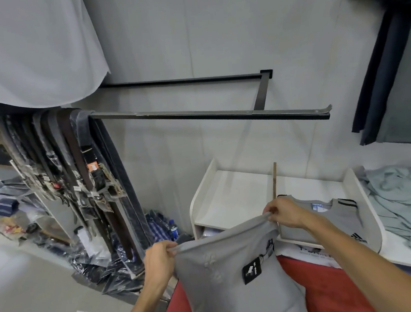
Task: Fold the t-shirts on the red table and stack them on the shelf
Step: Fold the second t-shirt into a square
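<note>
A grey t-shirt (pixel 224 273) with a black hang tag hangs stretched between my hands above the red table (pixel 330 291). My left hand (pixel 159 259) pinches its upper edge on the left. My right hand (pixel 284 213) pinches the same edge higher up on the right. Behind my right hand, a folded grey t-shirt (pixel 329 222) with black shoulder stripes lies in the right section of the white shelf (pixel 213 200). The shelf's left section holds nothing.
A thin wooden divider (pixel 274 182) splits the shelf. Pale green clothes (pixel 407 203) are heaped on a white surface to the right. A black wall rail (pixel 208 114) juts out overhead. Belts (pixel 81 171) hang at left, with bagged clothes on the floor.
</note>
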